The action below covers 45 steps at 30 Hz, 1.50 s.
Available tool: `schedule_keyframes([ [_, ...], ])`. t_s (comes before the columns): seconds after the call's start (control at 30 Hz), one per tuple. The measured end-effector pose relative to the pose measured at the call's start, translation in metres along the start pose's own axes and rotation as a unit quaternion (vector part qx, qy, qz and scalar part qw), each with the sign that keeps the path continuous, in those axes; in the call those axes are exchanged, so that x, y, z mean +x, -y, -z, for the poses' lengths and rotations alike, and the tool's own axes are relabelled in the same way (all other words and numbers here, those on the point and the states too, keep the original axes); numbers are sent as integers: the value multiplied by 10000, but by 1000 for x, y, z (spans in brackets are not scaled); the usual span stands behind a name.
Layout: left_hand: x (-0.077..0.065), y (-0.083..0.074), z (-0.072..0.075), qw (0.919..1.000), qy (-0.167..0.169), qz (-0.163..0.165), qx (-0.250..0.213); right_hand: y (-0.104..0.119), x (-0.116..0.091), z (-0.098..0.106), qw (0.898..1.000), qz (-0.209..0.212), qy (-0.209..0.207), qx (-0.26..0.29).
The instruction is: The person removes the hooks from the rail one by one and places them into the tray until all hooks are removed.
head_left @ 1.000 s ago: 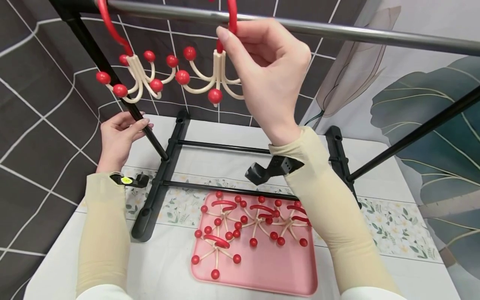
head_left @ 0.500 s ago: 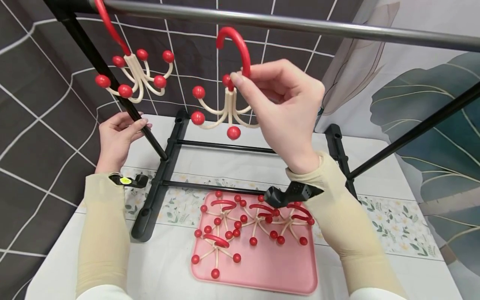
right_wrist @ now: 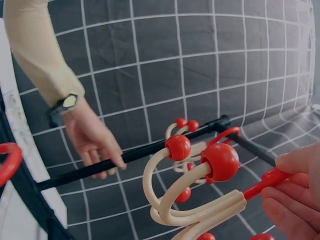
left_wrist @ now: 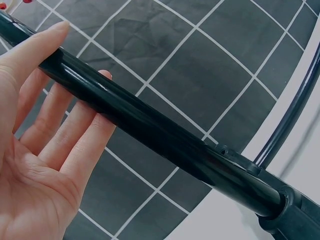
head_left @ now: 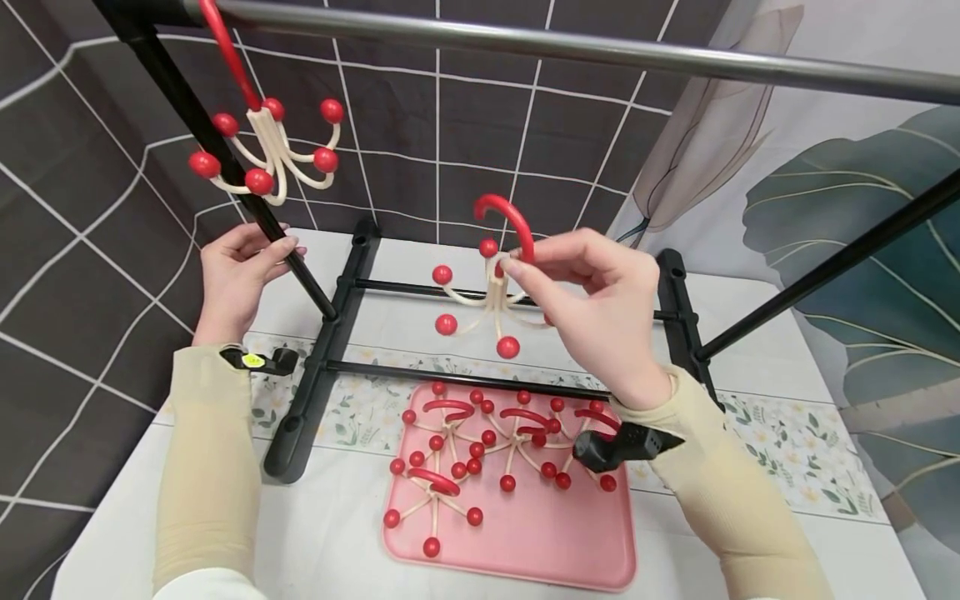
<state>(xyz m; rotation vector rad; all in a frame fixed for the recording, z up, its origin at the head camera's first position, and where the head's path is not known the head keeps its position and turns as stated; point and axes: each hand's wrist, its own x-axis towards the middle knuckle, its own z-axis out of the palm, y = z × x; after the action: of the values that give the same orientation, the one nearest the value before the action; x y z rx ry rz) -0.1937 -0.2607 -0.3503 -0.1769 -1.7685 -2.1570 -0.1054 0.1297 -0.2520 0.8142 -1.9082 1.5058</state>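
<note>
Between thumb and fingers, my right hand (head_left: 600, 308) pinches the red hook of a claw hanger (head_left: 497, 292), whose curved cream arms end in red balls. It is held upright below the rail and above the tray; in the right wrist view, the cream arms (right_wrist: 220, 207) spread away from the fingertips. A second claw hanger (head_left: 273, 154) hangs by its red hook from the left end of the metal rail (head_left: 525, 42). My left hand (head_left: 236, 271) holds the rack's left black pole (left_wrist: 135, 120), thumb on one side and fingers behind it.
A pink tray (head_left: 555, 542) on the white table bears several more claw hangers (head_left: 433, 493). The rack's black feet (head_left: 288, 446) and crossbars (head_left: 450, 375) stand behind it. Another black pole (head_left: 825, 275) slants on the right. A dark gridded backdrop (head_left: 480, 125) hangs behind.
My right hand has taken the claw hanger off the rail and brought it down and slightly right. The left hand keeps its place on the pole, and the other hanger has swung slightly.
</note>
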Motion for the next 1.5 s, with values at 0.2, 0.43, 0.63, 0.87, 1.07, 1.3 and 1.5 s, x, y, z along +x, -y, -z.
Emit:
schedule_keyframes([
  [0.2, 0, 1, 1, 10000, 5, -26, 54, -7, -23, 9, 9991, -377, 149, 120],
  [0.43, 1, 1, 1, 10000, 8, -21, 70, -7, -47, 20, 9951, -865, 459, 161],
  [0.63, 0, 0, 0, 10000, 20, -17, 58, -5, -64, 28, 9938, -872, 544, 418],
  [0.87, -1, 0, 0, 10000, 6, -31, 83, -1, -84, 39, 9890, -818, 692, 1023],
  [1.07, 1, -1, -1, 10000, 13, -82, -19, 1, -100, 48, 9799, -895, 790, 1599],
  [1.3, 2, -1, -1, 10000, -4, -45, 10, 2, -116, 54, 9667, -746, 1369, 2030],
  [1.5, 2, -1, -1, 10000, -20, -2, 42, -8, -135, 50, 9561, -890, 1869, 2075],
])
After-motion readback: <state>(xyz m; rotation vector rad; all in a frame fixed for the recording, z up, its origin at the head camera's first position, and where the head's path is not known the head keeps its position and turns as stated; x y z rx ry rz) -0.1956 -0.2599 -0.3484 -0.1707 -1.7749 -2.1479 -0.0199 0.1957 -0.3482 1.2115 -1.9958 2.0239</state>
